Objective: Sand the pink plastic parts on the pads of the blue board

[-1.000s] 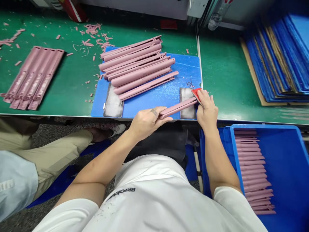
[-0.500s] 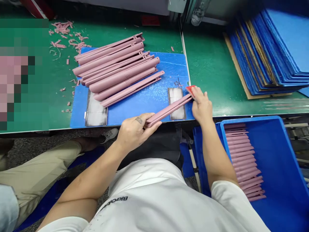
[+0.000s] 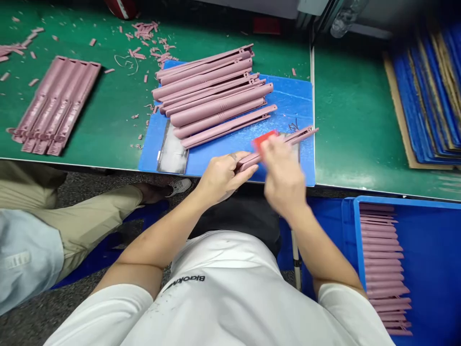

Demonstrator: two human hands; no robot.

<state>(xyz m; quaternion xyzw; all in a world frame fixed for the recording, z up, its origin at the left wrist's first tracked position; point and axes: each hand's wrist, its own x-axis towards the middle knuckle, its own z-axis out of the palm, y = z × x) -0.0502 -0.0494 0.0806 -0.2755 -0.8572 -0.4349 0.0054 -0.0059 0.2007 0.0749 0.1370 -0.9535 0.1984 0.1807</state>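
A long pink plastic part (image 3: 300, 135) is held by its near end in my left hand (image 3: 225, 179), fingers and thumb closed round it. My right hand (image 3: 284, 178), smeared by motion, grips a small red piece (image 3: 264, 139) against the middle of that part. Beyond my hands, several similar pink parts (image 3: 221, 103) lie side by side on a blue sheet (image 3: 288, 93). A grey-white pad (image 3: 173, 151) rests at the sheet's left; a second pad is mostly hidden behind my right hand.
Another group of pink parts (image 3: 59, 103) lies on the green table (image 3: 115, 120) at left, among scraps (image 3: 144, 31). At lower right a blue bin (image 3: 432, 269) holds several parts. Stacked blue sheets (image 3: 425, 96) stand at right. A person's legs (image 3: 93, 221) show at lower left.
My right hand and the red piece have moved from the part's far end left to its middle. The camera view has shifted left, bringing the left group of parts into sight.
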